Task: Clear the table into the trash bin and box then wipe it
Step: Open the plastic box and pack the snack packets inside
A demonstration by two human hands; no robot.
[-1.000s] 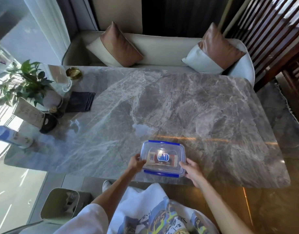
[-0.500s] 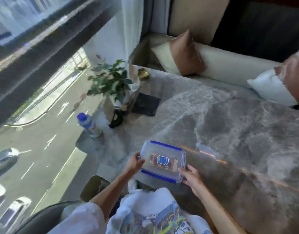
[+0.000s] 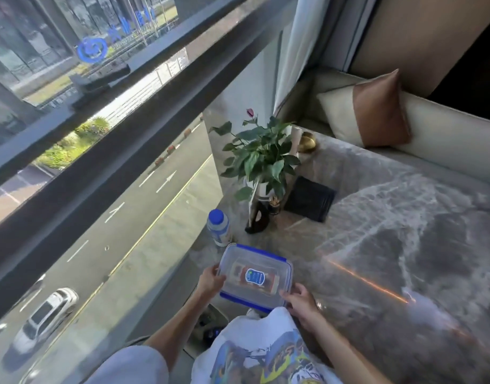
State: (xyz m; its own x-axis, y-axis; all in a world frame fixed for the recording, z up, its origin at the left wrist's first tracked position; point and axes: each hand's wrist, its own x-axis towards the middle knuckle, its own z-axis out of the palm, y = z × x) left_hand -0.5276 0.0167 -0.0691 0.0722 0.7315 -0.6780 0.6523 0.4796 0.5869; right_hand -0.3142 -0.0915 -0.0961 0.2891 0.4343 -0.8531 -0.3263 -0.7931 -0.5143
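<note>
**Marble bench by a street window**

At seven o'clock on it we hold the clear, blue-clipped box, a red item lying inside; our left grip curls round its left side; our right grip pinches its near-right corner; a blue-capped bottle stands at eleven o'clock from the box.

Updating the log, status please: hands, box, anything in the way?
Left hand and right hand both grip the clear box, lid on, red bottle inside. Box at the table corner. Blue-capped bottle stands just beyond it.
</note>
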